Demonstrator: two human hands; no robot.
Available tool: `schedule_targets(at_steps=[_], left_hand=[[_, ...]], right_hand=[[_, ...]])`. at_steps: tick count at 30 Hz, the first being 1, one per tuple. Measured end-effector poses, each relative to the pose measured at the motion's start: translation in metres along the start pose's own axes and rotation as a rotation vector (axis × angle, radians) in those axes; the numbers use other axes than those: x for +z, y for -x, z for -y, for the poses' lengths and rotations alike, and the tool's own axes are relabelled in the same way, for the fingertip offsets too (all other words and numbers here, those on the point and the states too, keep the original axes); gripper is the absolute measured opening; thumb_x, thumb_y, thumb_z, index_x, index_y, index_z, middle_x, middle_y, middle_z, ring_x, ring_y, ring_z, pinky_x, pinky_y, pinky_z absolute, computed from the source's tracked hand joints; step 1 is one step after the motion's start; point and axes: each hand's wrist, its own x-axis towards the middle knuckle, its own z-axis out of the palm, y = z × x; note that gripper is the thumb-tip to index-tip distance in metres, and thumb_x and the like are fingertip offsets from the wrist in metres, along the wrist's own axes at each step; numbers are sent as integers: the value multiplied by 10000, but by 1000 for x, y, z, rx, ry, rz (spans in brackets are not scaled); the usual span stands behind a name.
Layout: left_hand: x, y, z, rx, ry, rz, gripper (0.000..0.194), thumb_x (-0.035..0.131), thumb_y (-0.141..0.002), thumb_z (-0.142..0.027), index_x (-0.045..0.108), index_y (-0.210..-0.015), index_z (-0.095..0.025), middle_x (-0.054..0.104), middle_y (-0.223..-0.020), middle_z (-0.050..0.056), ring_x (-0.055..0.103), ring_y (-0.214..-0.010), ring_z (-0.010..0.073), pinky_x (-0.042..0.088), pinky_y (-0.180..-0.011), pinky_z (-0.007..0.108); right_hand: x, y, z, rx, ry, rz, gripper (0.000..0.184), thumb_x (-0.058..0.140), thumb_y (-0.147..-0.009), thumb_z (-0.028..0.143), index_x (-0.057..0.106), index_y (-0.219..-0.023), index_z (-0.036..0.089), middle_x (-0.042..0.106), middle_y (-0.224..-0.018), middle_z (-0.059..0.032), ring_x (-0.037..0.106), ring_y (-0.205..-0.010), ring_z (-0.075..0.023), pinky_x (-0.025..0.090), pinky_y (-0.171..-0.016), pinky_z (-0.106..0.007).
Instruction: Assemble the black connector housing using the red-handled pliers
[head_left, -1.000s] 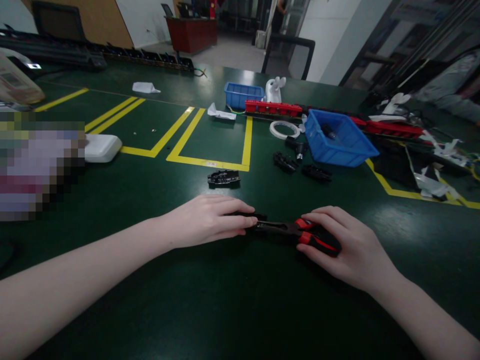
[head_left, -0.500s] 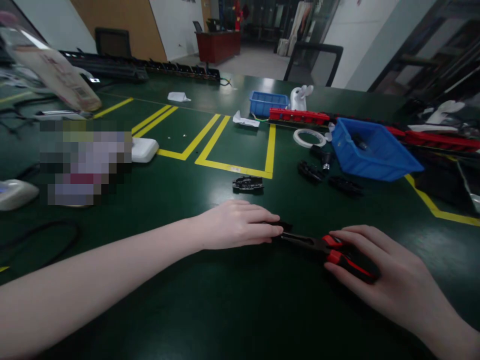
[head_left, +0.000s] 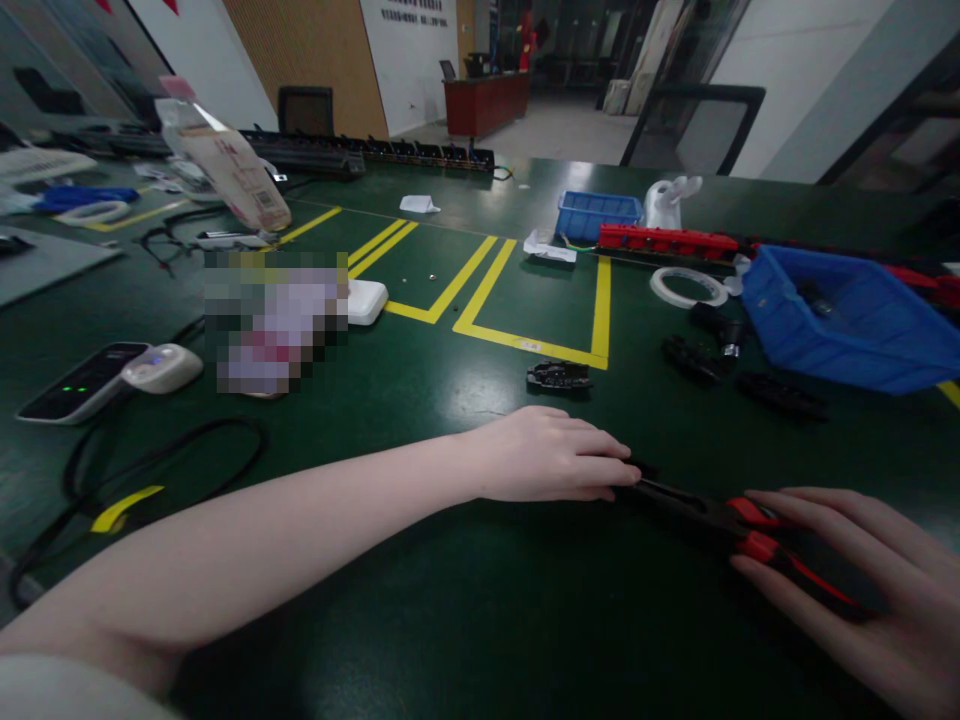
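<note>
My right hand (head_left: pixel 870 590) is wrapped round the red and black handles of long-nosed pliers (head_left: pixel 705 513). Their jaws point left and reach the fingertips of my left hand (head_left: pixel 551 455). That hand lies low over the table, palm down, its fingers bent together on a small black part (head_left: pixel 646 468) mostly hidden beneath them. Whether the jaws grip this part I cannot tell. Just beyond my left hand sits a black clip-like piece (head_left: pixel 559 377) with silvery marks. Farther right lie two dark pieces (head_left: pixel 694 358) and a black cylinder with a shiny end (head_left: pixel 718 328).
A blue bin (head_left: pixel 847 325) stands at the right, with a smaller blue basket (head_left: pixel 598 215) behind it. Tape roll (head_left: pixel 686 287), red strip (head_left: pixel 667 242) and white box (head_left: pixel 367 302) lie on the green table (head_left: pixel 420 620). A bottle (head_left: pixel 229 165) and black cable (head_left: pixel 247 465) are leftward.
The view has turned left, so the hands and table items appear farther right. Both hands keep much the same pose, with the pliers still at the left fingertips.
</note>
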Motion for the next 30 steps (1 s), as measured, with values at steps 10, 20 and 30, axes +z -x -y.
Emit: schedule_targets(at_steps=[10,20,30], left_hand=[[3,1,2,52,-44,-94,275,468,-924,-262,585,-1147,-154,611,-1177,74,602,-1001,177,509,-724,270],[2,0,2,-77,216,-33,428,554,-877,-285,460,-1263,-127,590,-1165,75,576,-1002,183,490,-824,296],[-1,-6,-1,-215,201,51,610,602,-790,-506,468,-1255,-135,534,-1140,94,519,-1000,218,460,-816,337]], right_hand=[[-4,-2,12,-99,36,82,384,502,-793,533,547,-1034,238,600,-953,-85,611,-752,-235,492,-545,-354],[-10,-8,11,-214,75,63,377,545,-792,478,546,-1020,178,587,-911,-92,592,-707,-185,496,-523,-299],[-12,-11,15,-178,49,119,337,557,-788,449,532,-998,186,588,-906,-89,592,-745,-194,510,-564,-313]])
